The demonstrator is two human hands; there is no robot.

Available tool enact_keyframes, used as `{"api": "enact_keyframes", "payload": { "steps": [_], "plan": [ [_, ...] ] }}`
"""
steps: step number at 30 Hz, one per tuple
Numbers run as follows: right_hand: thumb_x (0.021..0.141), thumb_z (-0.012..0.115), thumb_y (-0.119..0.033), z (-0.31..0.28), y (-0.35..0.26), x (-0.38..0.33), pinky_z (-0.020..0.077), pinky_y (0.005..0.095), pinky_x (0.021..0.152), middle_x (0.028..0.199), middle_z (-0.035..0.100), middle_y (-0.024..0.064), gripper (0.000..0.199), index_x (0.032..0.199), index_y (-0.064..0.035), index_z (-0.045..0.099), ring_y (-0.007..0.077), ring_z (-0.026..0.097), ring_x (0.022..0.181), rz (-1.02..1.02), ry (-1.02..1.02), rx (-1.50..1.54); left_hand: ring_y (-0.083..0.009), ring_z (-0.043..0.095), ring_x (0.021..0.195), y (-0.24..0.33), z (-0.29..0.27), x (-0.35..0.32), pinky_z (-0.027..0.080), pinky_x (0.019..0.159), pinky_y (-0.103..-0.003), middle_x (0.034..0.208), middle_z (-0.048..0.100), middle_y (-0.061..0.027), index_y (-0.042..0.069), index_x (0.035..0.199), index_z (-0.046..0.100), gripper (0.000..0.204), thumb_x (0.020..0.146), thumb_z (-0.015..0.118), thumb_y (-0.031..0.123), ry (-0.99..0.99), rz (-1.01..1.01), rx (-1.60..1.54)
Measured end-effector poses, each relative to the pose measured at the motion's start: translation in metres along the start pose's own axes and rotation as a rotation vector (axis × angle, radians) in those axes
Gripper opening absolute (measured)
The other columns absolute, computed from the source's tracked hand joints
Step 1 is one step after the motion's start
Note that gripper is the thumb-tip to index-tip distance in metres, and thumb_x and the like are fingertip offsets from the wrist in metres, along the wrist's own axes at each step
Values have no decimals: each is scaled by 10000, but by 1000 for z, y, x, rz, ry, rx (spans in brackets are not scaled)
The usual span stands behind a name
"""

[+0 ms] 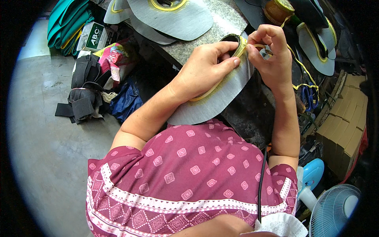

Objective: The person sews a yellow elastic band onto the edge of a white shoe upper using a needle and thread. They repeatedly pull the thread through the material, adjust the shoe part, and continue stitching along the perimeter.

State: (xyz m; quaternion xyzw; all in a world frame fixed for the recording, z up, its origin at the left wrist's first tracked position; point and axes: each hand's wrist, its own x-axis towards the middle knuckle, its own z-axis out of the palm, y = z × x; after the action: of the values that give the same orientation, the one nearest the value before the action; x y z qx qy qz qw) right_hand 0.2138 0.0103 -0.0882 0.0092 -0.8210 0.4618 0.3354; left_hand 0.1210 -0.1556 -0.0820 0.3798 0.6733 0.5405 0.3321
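My left hand (201,71) grips a grey, flat, rounded piece (213,104), thumb on its upper face and fingers in its opening. The piece slants up to the right, over my lap and the table edge. Along its dark-lined opening runs a yellow edge. My right hand (274,59) is at the piece's far right end, thumb and forefinger pinching a thin yellow strip (301,63). From there the strip trails down on the right in loose curves. Just where it meets the piece is partly hidden by my fingers.
Similar grey pieces (177,23) lie on the speckled tabletop (229,15); others (316,49) sit at the far right. Near the strip's end are blue-handled scissors (308,98). Cardboard (343,122) and a fan (333,213) stand right. Black rolls (83,100) and green cloth (67,23) lie left.
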Motion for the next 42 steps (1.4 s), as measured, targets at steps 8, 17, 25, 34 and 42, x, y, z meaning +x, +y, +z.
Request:
{"api": "enact_keyframes", "payload": {
  "steps": [8,17,25,34,42],
  "plan": [
    [776,671,103,4,-1,-3,514,252,733,927,602,35,406,1104,-60,494,96,614,808,-62,-19,-144,-79,558,688,-7,4,0,481,643,-272,766,657,-79,-46,1095,641,284,892,660,151,70,116,-6],
    [799,759,-21,-16,-19,2,481,280,869,1002,628,44,512,1241,-70,506,122,607,944,43,47,-150,-62,529,761,-2,0,0,448,688,-236,832,600,7,-21,988,628,155,914,622,115,76,30,-93],
    [905,645,-48,-129,-40,-46,484,234,737,831,612,8,225,1129,-60,624,75,574,783,452,120,-539,-52,455,776,3,-23,-6,371,702,-199,826,525,38,-1,897,595,76,885,571,71,157,-34,-193],
    [693,732,27,-164,-18,-109,479,389,907,1071,581,114,588,1235,-100,543,302,584,1022,677,-95,-917,-145,606,860,33,-71,-26,463,826,-258,942,645,-95,-29,979,587,162,865,517,61,373,247,-370],
    [748,767,-105,-170,-30,-114,422,402,1024,1298,558,109,697,1387,-163,496,293,528,1192,581,65,-810,-195,673,819,48,-119,-42,575,681,-293,1041,659,-112,71,1189,591,310,929,474,193,1040,279,-240]
  ]
}}
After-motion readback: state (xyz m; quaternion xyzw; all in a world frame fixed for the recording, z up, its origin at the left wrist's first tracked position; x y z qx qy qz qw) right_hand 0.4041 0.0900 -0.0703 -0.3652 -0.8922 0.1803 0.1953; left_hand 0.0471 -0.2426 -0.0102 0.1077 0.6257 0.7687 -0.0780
